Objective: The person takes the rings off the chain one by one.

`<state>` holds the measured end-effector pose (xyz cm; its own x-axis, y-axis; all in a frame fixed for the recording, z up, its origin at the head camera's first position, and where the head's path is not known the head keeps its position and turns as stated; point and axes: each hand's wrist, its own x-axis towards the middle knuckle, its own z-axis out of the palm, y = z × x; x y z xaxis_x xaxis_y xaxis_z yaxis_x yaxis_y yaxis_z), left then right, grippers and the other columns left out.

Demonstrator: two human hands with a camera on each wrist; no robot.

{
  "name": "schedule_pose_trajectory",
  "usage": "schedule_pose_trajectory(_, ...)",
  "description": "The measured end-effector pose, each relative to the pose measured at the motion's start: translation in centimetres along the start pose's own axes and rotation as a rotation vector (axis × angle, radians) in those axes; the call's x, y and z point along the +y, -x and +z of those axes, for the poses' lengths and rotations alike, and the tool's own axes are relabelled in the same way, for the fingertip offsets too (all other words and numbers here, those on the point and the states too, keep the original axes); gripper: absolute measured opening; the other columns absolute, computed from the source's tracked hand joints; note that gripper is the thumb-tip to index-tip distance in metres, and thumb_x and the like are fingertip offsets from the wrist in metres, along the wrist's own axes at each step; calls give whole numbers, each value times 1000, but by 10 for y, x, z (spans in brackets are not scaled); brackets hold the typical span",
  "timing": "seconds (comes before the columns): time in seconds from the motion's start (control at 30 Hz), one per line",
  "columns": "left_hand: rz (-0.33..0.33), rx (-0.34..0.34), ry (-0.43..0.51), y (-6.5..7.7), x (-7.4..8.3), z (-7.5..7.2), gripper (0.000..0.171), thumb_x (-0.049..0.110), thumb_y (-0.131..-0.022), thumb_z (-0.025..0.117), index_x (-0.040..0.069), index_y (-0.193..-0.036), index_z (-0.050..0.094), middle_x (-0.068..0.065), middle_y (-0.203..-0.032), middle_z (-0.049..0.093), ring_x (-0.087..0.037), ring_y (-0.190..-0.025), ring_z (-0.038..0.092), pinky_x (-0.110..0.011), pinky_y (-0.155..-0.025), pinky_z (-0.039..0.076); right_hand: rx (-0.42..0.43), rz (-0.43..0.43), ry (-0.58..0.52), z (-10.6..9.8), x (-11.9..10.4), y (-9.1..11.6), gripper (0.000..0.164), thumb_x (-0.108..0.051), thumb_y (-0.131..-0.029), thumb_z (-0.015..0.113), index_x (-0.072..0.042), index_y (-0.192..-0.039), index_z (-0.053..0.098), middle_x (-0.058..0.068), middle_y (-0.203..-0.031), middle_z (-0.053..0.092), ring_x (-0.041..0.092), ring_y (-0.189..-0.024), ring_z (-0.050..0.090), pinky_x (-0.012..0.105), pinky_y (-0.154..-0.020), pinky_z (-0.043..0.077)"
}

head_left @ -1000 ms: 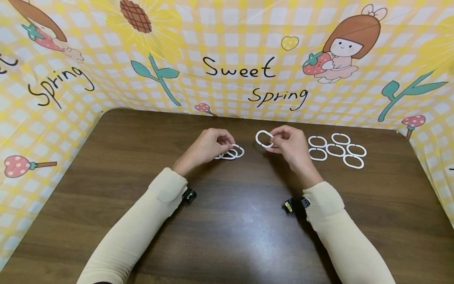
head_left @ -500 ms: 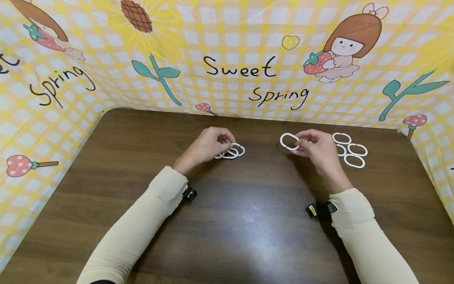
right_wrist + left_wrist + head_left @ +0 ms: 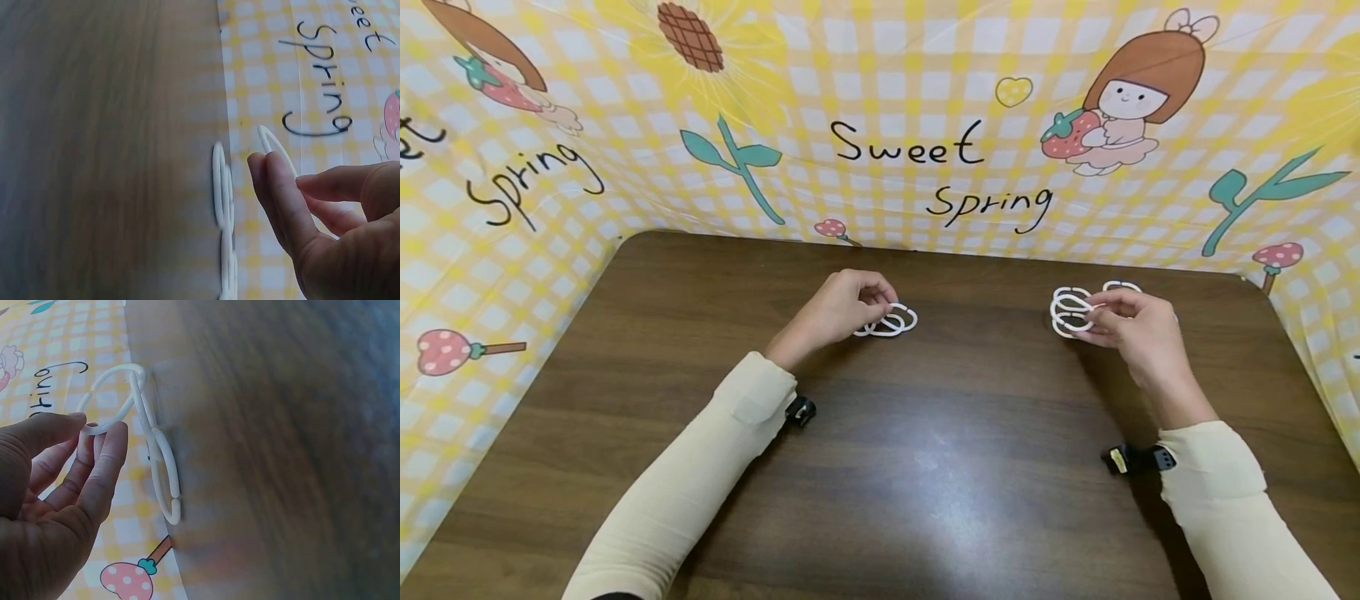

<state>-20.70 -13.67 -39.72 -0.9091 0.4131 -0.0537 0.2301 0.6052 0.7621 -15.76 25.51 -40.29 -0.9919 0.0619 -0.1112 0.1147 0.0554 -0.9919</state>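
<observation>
My left hand (image 3: pixel 848 310) pinches a white oval plastic link (image 3: pixel 115 367) between thumb and fingers, low over the table. That link is joined to other white links (image 3: pixel 165 456), which hang in a short chain beside the hand and seem to lie on the wood in the head view. On the far right, my right hand (image 3: pixel 1142 335) pinches a single white link (image 3: pixel 284 150) that has a small gap in its side. It is held just over loose white links (image 3: pixel 217 181) lying flat. Several of those loose links are hidden behind the right hand in the head view.
The brown wooden table (image 3: pixel 880 467) has a rounded far edge. Right behind it hangs a yellow checked cloth (image 3: pixel 910 75) with printed flowers and lettering, and more cloth stands along both sides. Black wrist cameras sit by the cuffs.
My right hand has moved to the right with its link, from near the left hand to over the loose links. The left hand has stayed in place with its chain.
</observation>
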Motion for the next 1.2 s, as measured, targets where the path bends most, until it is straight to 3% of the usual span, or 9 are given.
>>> schedule_pose_trajectory(0.13,0,3,3,0,-1,0,11,8,-97,68,3,-102,76,-5,-91,71,-18,-87,63,-28,-78,50,2,9,-39,-16,4,5,31,14,-97,54,-10,-92,73,-4,-84,69,6,-75,71,24,-68,62)
schedule_pose_trajectory(0.43,-3,4,-2,-1,-2,0,12,9,-97,68,2,-102,77,-5,-91,71,-18,-87,63,-28,-78,50,24,51,-52,-43,11,14,32,13,-98,55,-11,-91,74,-3,-81,70,8,-72,70,26,-66,63)
schedule_pose_trajectory(0.87,-7,3,5,-1,-3,1,12,8,-97,68,2,-102,76,-5,-92,70,-18,-87,62,-29,-78,50,-5,120,-5,-57,19,18,33,11,-100,55,-11,-87,76,-4,-88,67,12,-68,76,27,-66,62)
schedule_pose_trajectory(1.0,-3,2,10,0,-3,1,12,8,-97,67,2,-103,76,-5,-91,70,-18,-87,62,-29,-78,50,1,136,142,-55,17,17,30,8,-102,55,-13,-91,75,-5,-87,65,10,-67,76,26,-67,63)
schedule_pose_trajectory(1.1,-2,2,8,0,-3,1,12,8,-97,67,2,-103,76,-5,-91,71,-18,-87,62,-29,-78,50,6,143,300,-52,16,16,19,4,-103,55,-4,-101,72,-5,-88,63,8,-67,76,26,-69,63)
schedule_pose_trajectory(1.2,-1,3,8,0,-3,1,12,7,-97,67,3,-102,77,-6,-92,71,-18,-87,62,-29,-78,50,8,137,373,-50,16,15,15,2,-103,55,6,-109,68,-4,-89,61,7,-66,75,27,-69,63)
